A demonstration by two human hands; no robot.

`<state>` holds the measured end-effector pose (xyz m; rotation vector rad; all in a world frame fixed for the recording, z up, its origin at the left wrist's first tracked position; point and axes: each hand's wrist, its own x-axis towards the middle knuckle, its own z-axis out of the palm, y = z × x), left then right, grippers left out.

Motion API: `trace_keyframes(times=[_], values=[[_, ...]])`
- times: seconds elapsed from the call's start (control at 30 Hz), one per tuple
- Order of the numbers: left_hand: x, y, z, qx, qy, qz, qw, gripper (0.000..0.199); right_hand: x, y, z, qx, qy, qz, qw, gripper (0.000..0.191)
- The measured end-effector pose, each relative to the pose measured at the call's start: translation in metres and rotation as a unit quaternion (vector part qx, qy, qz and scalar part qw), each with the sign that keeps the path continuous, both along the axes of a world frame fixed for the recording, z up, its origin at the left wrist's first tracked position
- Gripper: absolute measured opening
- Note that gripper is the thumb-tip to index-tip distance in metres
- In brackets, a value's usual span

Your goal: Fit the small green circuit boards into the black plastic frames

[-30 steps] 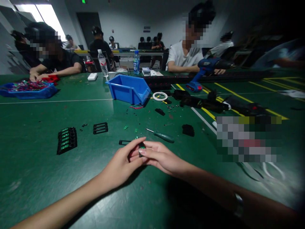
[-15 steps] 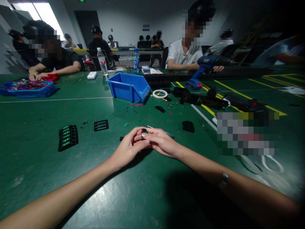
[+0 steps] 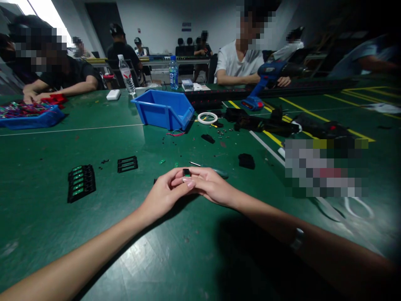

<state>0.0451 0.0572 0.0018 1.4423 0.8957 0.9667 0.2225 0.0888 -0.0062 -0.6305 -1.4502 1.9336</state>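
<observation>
"Which step?"
"Fitting, apparently: left hand (image 3: pixel 164 190) and right hand (image 3: pixel 216 189), fingers closed, grip a black-green part (image 3: pixel 186 172), short of the far edge of the table (image 3: pixel 175 255)."
"Next?"
"Probably steady thumb pressure."

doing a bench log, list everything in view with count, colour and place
small part: 1, black-green, front centre
holder: 1, black with green, left
frame: 1, black, right of holder
loose bits: 2 seen, green, beyond small part
screwdriver: 1, green handle, right of small part
block: 1, black, right of screwdriver
bin: 1, blue, table centre
ring: 1, white, right of bin
drill: 1, blue, right, far side
dark equipment: count unclear, black, right
tray: 1, blue, far left
wires: many, multicoloured, in tray
bottles: 2, clear and blue, beyond bin
flat case: 1, white, left of bottles
pixelated item: 1, right
table: 1, green, underneath
people: at least 8, mixed clothing, background
left hand, right hand: 1 each, bare, holding small part
</observation>
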Motion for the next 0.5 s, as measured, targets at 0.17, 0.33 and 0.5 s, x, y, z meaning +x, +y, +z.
trace_keyframes(times=[0.17, 0.33, 0.5], values=[[-0.0032, 0.004, -0.001, -0.038, -0.013, -0.028, 0.999, 0.035, -0.0006, 0.0027, -0.0009, 0.014, 0.013, 0.007, 1.0, 0.034], [-0.0023, 0.0049, 0.0018, -0.036, -0.018, -0.033, 0.999, 0.03, -0.0022, 0.0039, -0.0021, 0.0, 0.024, 0.009, 1.0, 0.032], [-0.0003, 0.0048, 0.0038, -0.036, -0.026, -0.03, 0.999, 0.028, -0.0023, 0.004, -0.0018, -0.01, 0.024, 0.005, 1.0, 0.032]])
